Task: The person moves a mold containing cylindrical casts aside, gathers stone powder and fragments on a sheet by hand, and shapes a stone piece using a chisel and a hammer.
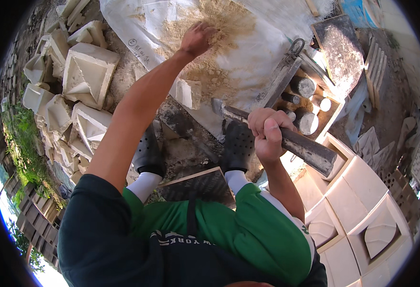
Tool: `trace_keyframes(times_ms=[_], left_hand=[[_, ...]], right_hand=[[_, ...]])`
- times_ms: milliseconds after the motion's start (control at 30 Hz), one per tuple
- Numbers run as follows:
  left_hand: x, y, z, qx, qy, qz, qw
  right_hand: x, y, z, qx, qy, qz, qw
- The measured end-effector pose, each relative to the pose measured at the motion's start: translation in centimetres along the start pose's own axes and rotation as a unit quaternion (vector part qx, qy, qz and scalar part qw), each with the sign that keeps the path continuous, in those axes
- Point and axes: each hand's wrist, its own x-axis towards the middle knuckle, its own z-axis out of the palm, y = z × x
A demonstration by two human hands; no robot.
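Note:
My left hand [199,38] reaches forward with its fingers stretched over a patch of tan sand [226,24] on a white sheet [145,24]. No object shows in that hand, though the fingertips blend into the sand. Held slantwise above my right foot is a thick dark bar-like tool [310,152], narrower toward its flat far-left end. My right hand [270,131] is wrapped round its middle. A broken pale block piece [189,93] lies at the sheet's near edge.
Pale hollow blocks [89,74] are heaped on the left. At right stand a wooden box [333,117] with several dark cylinders [307,122], a metal ring handle [296,47], and stacked decorative blocks [356,186]. A dark board [198,187] lies between my feet.

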Motion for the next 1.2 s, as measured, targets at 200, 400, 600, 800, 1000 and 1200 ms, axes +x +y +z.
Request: trace_keyframes(times_ms=[200, 400, 600, 800, 1000, 1200], left_hand=[[1.7, -1.5, -2.5, 0.04, -0.106, -0.043, 0.993], [2.0, -1.4, -5.9, 0.031, -0.223, -0.103, 0.969], [1.5, -3.1, -5.3, 0.01, -0.122, -0.138, 0.983], [4.5, -1.6, -7.9, -0.401, -0.292, -0.394, 0.774], [3.5, -2.6, -7.2, -0.589, -0.21, -0.453, 0.635], [2.8, -2.8, -8.2, -0.508, -0.27, -0.402, 0.712]], right_hand=[[-0.2, -0.4, -0.4, -0.047, -0.032, 0.022, 0.998], [-0.2, -0.6, -0.6, -0.048, -0.009, 0.022, 0.999], [-0.2, -0.5, -0.2, -0.047, -0.013, 0.016, 0.999], [-0.2, -0.6, -0.2, -0.032, 0.001, 0.013, 0.999], [-0.1, -0.8, 0.0, -0.043, -0.008, 0.02, 0.999], [-0.1, -0.5, -0.6, -0.035, -0.007, 0.02, 0.999]])
